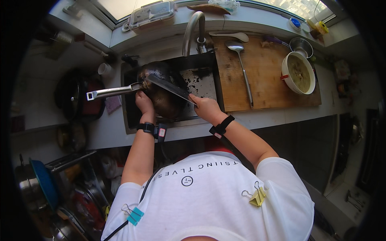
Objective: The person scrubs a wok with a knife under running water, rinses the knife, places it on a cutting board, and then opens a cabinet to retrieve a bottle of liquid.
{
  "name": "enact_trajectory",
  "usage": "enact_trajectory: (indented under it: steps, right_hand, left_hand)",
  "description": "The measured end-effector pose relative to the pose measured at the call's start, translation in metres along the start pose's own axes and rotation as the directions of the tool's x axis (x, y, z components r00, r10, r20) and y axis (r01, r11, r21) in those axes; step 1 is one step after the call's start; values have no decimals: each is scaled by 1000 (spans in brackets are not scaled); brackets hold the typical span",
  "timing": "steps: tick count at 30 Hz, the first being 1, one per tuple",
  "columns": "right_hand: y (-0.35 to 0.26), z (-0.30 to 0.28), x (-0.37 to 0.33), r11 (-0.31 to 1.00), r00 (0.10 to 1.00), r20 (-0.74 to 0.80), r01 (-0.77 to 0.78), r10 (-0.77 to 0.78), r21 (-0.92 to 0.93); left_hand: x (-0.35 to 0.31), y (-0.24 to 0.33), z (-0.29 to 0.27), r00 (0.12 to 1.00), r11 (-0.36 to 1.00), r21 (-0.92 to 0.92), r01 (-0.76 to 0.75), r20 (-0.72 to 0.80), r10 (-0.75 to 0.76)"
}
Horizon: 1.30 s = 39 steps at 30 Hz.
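A dark pan (165, 102) with a scorched, brownish-black surface is tilted in the black-rimmed sink (219, 86). Its metal handle (112, 92) sticks out to the left over the counter. My left hand (144, 103) is closed on the pan's edge, just below the base of the handle; its fingertips are partly hidden. In my right hand (206, 108) is a knife (171, 87) with a long, wide blade, its handle wrapped by my fingers. The blade lies across the pan's surface, pointing up and left. Black flakes (195, 82) are scattered over the sink bottom to the right.
A curved faucet (193, 32) rises behind the sink. To the right, a wooden cutting board (265, 80) carries a metal spatula (243, 70), a white spoon (231, 36) and a bowl of cloudy liquid (299, 74). A dark red pot (84, 96) stands at left.
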State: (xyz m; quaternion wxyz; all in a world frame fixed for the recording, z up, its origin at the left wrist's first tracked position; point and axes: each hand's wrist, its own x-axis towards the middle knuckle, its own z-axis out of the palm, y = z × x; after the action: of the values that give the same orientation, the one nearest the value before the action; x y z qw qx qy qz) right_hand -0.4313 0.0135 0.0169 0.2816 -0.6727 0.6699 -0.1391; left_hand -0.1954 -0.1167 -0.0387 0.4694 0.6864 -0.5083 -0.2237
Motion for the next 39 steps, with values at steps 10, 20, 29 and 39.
enact_trajectory:
  steps: [10, 20, 29, 39]
  right_hand:
    - [5, -17, 7, 994, 996, -40, 72, -75, -82]
    - [10, -21, 18, 983, 998, -26, 59, -64, -172]
    - [13, -37, 17, 981, 991, -111, 52, -74, -189]
    - [17, -52, 27, 959, 993, 9, 117, -118, -260]
  left_hand:
    - [2, -13, -7, 999, 995, 89, -35, 35, 32]
    - [5, -7, -6, 999, 1000, 22, -15, 33, 14]
    - [6, -9, -6, 999, 993, 110, -46, 31, 43]
    - [2, -1, -6, 999, 992, 124, -29, 33, 25]
